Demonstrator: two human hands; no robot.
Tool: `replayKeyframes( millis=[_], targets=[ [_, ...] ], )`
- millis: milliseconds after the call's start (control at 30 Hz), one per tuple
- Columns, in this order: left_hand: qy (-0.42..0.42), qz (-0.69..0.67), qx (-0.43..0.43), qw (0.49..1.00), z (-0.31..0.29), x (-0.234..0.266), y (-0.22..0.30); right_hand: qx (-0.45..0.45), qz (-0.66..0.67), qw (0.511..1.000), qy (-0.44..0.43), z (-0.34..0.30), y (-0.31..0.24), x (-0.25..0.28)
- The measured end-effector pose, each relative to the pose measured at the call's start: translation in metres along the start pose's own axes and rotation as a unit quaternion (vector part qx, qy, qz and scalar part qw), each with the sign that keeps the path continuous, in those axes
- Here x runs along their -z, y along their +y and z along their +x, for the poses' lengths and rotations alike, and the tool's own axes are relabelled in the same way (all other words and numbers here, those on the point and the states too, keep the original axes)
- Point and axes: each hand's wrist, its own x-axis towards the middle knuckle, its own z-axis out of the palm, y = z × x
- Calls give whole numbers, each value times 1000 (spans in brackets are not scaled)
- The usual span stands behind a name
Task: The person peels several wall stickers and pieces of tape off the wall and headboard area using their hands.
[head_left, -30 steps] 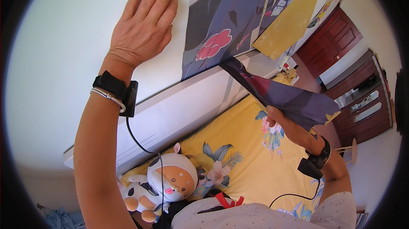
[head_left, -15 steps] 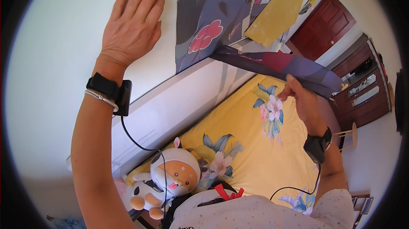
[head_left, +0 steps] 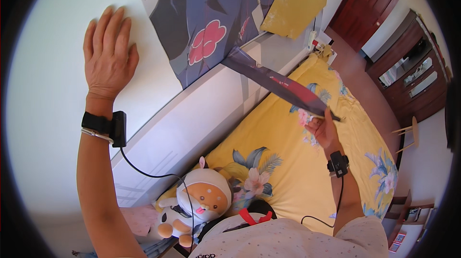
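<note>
My left hand (head_left: 109,54) lies flat against the white wall (head_left: 53,90), fingers stretched upward, to the left of a large poster (head_left: 206,27) with dark blue, grey and red cloud shapes. A long dark strip of the poster (head_left: 278,82) hangs away from the wall, still joining it near the poster's lower edge. My right hand (head_left: 324,130) pinches the strip's free end above the bed, its other fingers curled. Each wrist wears a black strapped device with a cable.
A bed with a yellow floral sheet (head_left: 283,147) stands below, against a pale headboard (head_left: 173,118). A plush dog (head_left: 204,200) sits near me. A yellow sheet (head_left: 297,6) hangs beside the poster. Farther right are a dark red door (head_left: 365,10), a cabinet (head_left: 408,73) and a stool (head_left: 414,133).
My right hand has moved down and toward me, pulling the strip straighter and lower over the bed. My left hand appears lower and farther left in view, still flat; the view has shifted.
</note>
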Motion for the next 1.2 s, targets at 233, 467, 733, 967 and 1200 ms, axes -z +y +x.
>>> replayKeyframes(
  millis=[233,467,733,967,1200],
  targets=[
    [11,15,-13,1000,0,-1,-2,-228,-253,927,-158,-28,50,-16],
    [8,10,-19,1000,1,-4,0,121,-359,904,-196,110,33,-142],
    [4,28,-19,999,-2,-3,-4,119,-406,902,-85,168,64,-215],
    [12,23,-19,999,-1,-7,-3,-61,-353,918,-171,183,69,-219],
    [14,13,-3,1000,-2,-5,-3,-179,-169,923,-295,143,37,-242]
  ],
)
